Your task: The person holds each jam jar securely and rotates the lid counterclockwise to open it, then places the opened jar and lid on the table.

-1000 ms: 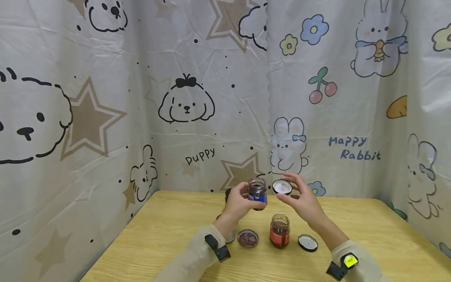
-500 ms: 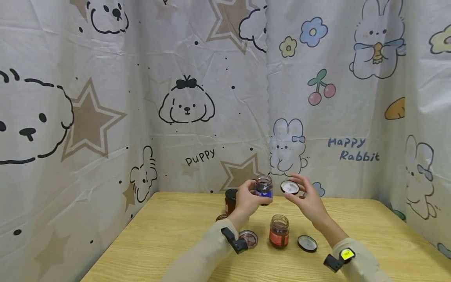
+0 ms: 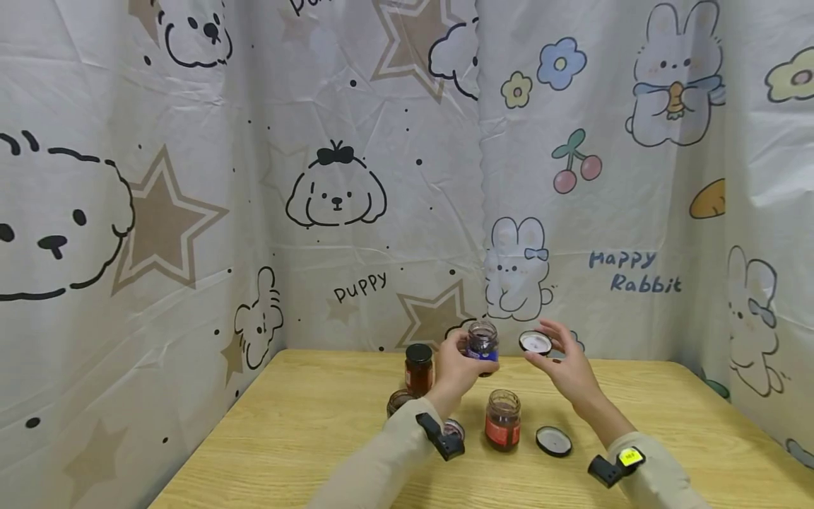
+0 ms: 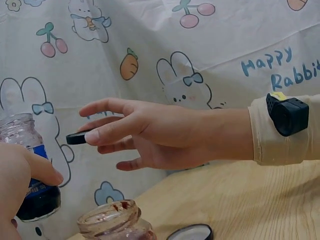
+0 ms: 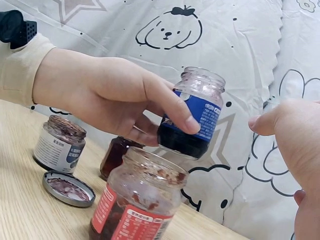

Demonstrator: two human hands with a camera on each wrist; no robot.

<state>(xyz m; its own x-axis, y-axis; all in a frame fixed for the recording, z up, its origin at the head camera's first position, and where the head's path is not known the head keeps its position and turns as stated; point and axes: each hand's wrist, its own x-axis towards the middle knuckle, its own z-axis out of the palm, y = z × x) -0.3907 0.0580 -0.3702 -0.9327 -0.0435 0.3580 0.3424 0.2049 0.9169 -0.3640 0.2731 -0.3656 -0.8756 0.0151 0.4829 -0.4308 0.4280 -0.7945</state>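
In the head view my left hand (image 3: 459, 367) grips a lidless glass jar with a blue label (image 3: 483, 348), lifted above the table. Dark contents fill the lower part of this jar (image 5: 190, 112) in the right wrist view. My right hand (image 3: 569, 367) pinches a black-rimmed lid (image 3: 535, 343), its white inside facing the head camera, a short way right of the jar. Below the hands stands an open red-labelled jar (image 3: 503, 422), with dark residue inside its glass. Another lid (image 3: 554, 441) lies inside-up to the right of that jar.
A capped dark jar (image 3: 418, 370) stands behind my left forearm. Partly hidden by the sleeve are an open white-labelled jar (image 5: 59, 145) and its stained lid (image 5: 69, 189). A printed curtain (image 3: 356, 283) hangs behind the wooden table (image 3: 286, 424).
Both hands have shifted right, carrying the blue-labelled jar and the lid. The capped jar behind the left arm has come into view, while the sleeve now covers more of the stained lid.
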